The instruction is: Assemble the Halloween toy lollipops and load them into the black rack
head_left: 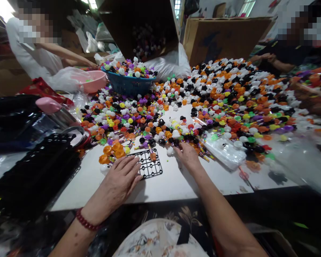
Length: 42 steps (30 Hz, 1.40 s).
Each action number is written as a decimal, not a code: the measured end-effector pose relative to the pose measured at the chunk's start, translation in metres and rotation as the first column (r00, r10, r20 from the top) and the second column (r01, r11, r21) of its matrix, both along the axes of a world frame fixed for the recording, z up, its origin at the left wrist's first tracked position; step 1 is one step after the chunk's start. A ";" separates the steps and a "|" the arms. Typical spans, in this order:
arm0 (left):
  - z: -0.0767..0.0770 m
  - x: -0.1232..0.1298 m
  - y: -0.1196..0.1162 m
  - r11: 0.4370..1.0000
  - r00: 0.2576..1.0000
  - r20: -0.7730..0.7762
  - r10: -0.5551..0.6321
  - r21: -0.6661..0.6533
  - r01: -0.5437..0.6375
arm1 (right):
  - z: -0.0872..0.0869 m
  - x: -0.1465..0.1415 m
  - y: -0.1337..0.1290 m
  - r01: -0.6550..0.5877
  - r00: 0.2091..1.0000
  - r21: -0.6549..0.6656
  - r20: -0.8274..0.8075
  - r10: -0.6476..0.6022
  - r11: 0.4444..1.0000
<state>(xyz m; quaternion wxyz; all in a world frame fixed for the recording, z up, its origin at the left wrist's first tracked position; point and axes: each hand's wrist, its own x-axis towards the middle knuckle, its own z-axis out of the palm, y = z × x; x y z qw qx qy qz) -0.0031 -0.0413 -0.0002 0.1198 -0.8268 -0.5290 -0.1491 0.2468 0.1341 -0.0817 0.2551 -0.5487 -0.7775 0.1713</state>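
Note:
A black plastic grid (pixel 149 167) lies flat on the white table (pixel 173 185), with an orange-topped piece (pixel 152 156) standing in its upper right part. My left hand (pixel 123 176) rests over the grid's left side, its fingers stretched out beside a cluster of orange pieces (pixel 117 150). My right hand (pixel 187 155) reaches to the near edge of the pile of small coloured pieces (pixel 173 134), close to a white piece (pixel 170 151); its fingertips are among the pieces, and what they hold, if anything, is too small to tell.
Behind the pile stand a blue basin (pixel 131 85) full of pieces and a pink basin (pixel 95 81). Stacked black grids (pixel 40 171) and a metal cup (pixel 61 116) are at left. Clear plastic bags (pixel 226 151) lie at right. Two people sit across the table.

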 end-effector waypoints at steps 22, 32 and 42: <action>0.011 -0.014 -0.012 0.975 0.978 0.192 0.083 -0.220 -0.040 | -0.017 -0.136 -0.040 -0.583 0.679 -0.422 -0.722 0.131 0.694; 0.017 -0.030 -0.025 0.971 0.890 0.391 0.236 -0.137 -0.197 | -0.022 -0.128 -0.042 -0.619 0.642 -0.427 -0.759 0.111 0.659; 0.014 -0.039 -0.027 0.951 0.863 0.402 0.308 -0.147 -0.271 | 0.025 -0.104 -0.039 -0.552 0.795 -0.181 -0.409 0.448 0.814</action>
